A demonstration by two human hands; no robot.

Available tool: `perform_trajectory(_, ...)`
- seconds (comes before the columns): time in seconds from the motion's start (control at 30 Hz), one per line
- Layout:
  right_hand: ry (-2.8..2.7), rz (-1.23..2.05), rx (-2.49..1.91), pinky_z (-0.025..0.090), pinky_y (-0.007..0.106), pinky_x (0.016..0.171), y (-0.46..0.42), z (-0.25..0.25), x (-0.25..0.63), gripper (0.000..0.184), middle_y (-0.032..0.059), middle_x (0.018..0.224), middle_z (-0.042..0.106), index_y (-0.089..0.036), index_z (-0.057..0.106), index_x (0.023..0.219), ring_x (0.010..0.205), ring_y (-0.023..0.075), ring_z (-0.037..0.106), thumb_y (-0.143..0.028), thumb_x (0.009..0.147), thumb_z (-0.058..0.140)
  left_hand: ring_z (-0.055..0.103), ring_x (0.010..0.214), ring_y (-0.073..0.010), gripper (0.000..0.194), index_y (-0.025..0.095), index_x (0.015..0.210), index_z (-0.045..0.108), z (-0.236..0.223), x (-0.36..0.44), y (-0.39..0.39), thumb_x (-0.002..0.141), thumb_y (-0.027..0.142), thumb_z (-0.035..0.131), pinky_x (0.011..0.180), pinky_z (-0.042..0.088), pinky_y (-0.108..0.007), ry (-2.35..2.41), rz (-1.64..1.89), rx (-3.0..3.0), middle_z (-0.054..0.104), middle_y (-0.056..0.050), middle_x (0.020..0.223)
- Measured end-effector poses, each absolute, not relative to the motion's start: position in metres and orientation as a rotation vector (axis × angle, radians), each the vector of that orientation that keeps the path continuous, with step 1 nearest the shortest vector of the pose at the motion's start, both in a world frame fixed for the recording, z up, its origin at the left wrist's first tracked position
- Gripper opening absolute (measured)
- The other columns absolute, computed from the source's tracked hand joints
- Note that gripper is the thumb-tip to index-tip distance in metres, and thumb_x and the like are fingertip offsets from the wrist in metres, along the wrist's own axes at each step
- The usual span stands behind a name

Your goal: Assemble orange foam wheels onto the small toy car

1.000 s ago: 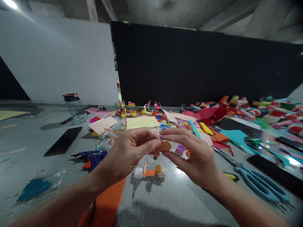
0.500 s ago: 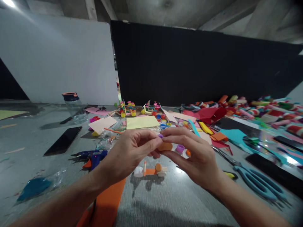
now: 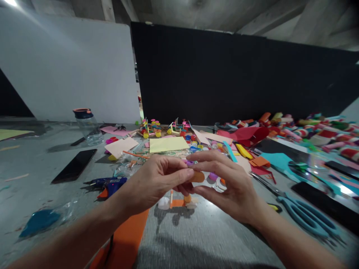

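My left hand (image 3: 168, 172) pinches a small flat orange piece with a rounded end (image 3: 198, 177) between thumb and fingers. Its other end is hidden behind the thumb. To the right, my right hand (image 3: 224, 179) curves around the piece, thumb and fingers apart, with a gap between them and its free end. Below the hands, a small model vehicle (image 3: 177, 203) stands on the grey table, with an orange body, pale round wheels and an upright stick at its left. My left fingers hide part of its top.
A blue glue gun (image 3: 113, 184) and orange sheet (image 3: 127, 239) lie left, with a phone (image 3: 74, 166) and bottle (image 3: 88, 127) beyond. Blue-handled scissors (image 3: 305, 216) lie right. Paper, bottle caps and several small models (image 3: 151, 129) crowd the back. A blue bag (image 3: 40, 222) lies at front left.
My right fingers and thumb have spread away from the orange piece, while my left hand keeps its pinch. The model vehicle stays in place.
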State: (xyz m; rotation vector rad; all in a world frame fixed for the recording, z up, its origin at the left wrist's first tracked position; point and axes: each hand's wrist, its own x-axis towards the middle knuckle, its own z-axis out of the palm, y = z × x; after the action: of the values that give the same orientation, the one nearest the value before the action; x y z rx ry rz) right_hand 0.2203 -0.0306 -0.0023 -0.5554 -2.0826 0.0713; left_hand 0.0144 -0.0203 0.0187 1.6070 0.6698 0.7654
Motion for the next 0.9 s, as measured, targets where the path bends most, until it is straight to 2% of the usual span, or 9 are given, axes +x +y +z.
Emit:
perform_trajectory(0.17,-2.072,0.070,-0.531,0.053,0.038,0.091,-0.0310,-0.0013,0.2200,0.020,0.0116,0.115,0.068,-0.019,0.065,0.105,0.106,0.0216,0.065,-0.016,0.087,0.072,0.068,0.072,-0.0075,0.024,0.017,0.079,0.073,0.0200,0.0130,-0.0209,0.094,0.032,0.063,0.071,0.055,-0.015,0.693,0.724,1.626,0.073,0.001,0.075)
perform_trajectory(0.43,-2.093,-0.003,-0.525,0.052,0.038,0.091,-0.0315,-0.0016,0.2199,0.024,0.0114,0.118,0.068,-0.019,0.065,0.110,0.107,0.0218,0.064,-0.018,0.088,0.072,0.058,0.063,-0.0055,0.031,0.015,0.065,0.066,0.0235,0.0144,-0.0202,0.094,0.025,0.059,0.066,0.049,-0.015,0.741,0.695,1.674,0.066,0.003,0.063)
perform_trajectory(0.63,-2.104,-0.003,-0.511,0.052,0.037,0.089,-0.0304,-0.0017,0.2182,0.020,0.0122,0.115,0.068,-0.015,0.066,0.106,0.104,0.0211,0.065,-0.014,0.087,0.071,0.055,0.067,-0.0067,0.026,0.016,0.074,0.066,0.0207,0.0142,-0.0197,0.092,0.035,0.064,0.064,0.045,-0.017,0.778,0.666,1.729,0.061,0.004,0.070)
perform_trajectory(0.8,-2.103,0.015,-0.479,0.053,0.037,0.092,-0.0316,-0.0013,0.2176,0.028,0.0142,0.114,0.068,-0.012,0.065,0.112,0.106,0.0219,0.065,-0.016,0.086,0.074,0.053,0.063,-0.0058,0.020,0.016,0.074,0.069,0.0159,0.0200,-0.0200,0.090,0.028,0.066,0.061,0.043,-0.016,0.684,0.734,1.625,0.057,0.005,0.065)
perform_trajectory(0.9,-2.083,0.015,-0.488,0.053,0.036,0.091,-0.0324,-0.0009,0.2180,0.027,0.0139,0.113,0.069,-0.012,0.065,0.111,0.106,0.0212,0.065,-0.015,0.086,0.074,0.052,0.061,-0.0055,0.021,0.015,0.074,0.069,0.0158,0.0214,-0.0204,0.089,0.029,0.067,0.060,0.043,-0.016,0.692,0.756,1.628,0.057,0.005,0.063)
